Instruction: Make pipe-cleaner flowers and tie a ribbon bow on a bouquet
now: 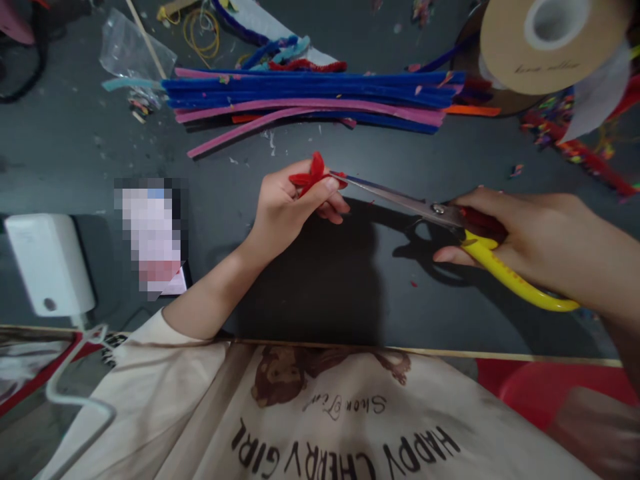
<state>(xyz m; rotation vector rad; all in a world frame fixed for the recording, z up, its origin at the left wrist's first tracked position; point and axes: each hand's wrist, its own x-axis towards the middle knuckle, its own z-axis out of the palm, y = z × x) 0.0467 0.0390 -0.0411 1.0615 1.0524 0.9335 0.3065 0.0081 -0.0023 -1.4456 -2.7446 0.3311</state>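
Pinched between the thumb and fingers of my left hand (295,207) is a small red fuzzy piece (316,170) with several petal-like loops. My right hand (530,233) is wrapped round scissors (480,247) with yellow and dark red handles. The blades look closed or nearly so, and their tip points left, at the right edge of the red piece beside my left thumb. Beyond my hands lies a bundle of blue and pink fuzzy stems (310,93). Whether the tip touches the red piece is hard to tell.
A phone (155,233), partly blurred, and a white power bank (50,263) with a cable lie at the left. A cardboard spool (520,60) stands at the back right among colourful scraps. The table's front edge (425,351) runs by my shirt.
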